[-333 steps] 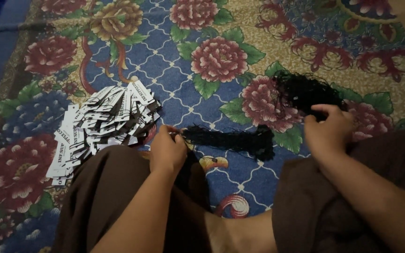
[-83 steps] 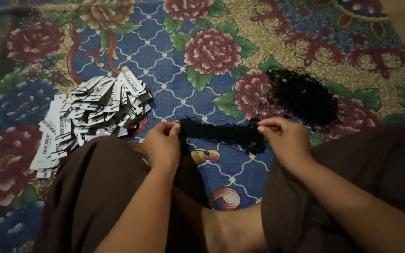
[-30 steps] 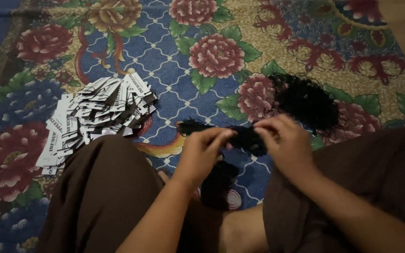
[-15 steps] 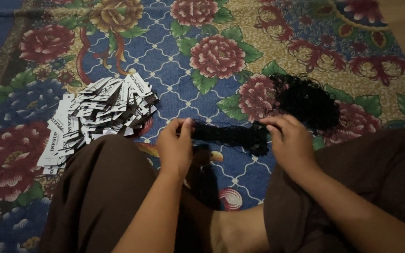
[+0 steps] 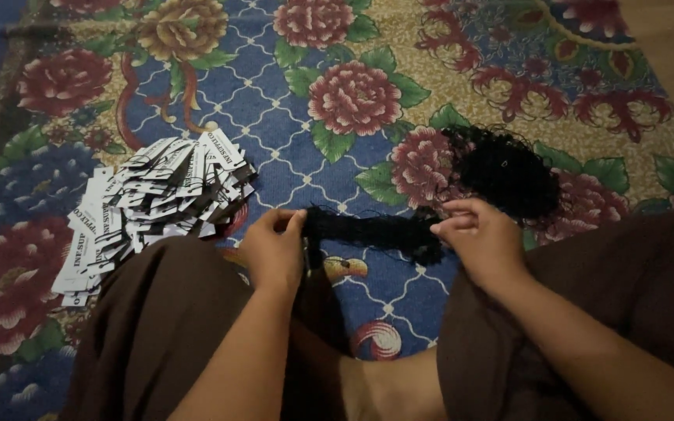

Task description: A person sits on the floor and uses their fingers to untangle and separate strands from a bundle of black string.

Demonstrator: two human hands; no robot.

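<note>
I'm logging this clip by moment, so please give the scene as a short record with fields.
setting: floral carpet, person seated on it
left hand: grips one end of the black strand bundle
right hand: grips the bundle's other end
bundle state: stretched between both hands
behind right hand: loose black strand pile
left of left hand: heap of white card tags

Card labels [image 5: 154,203]: one loose heap of small rectangular tags, white with black printing and black bands, overlapping at mixed angles. Location: on the floral carpet [image 5: 290,164], at the person's left, just beside the left knee. No packages, signs or screens.
</note>
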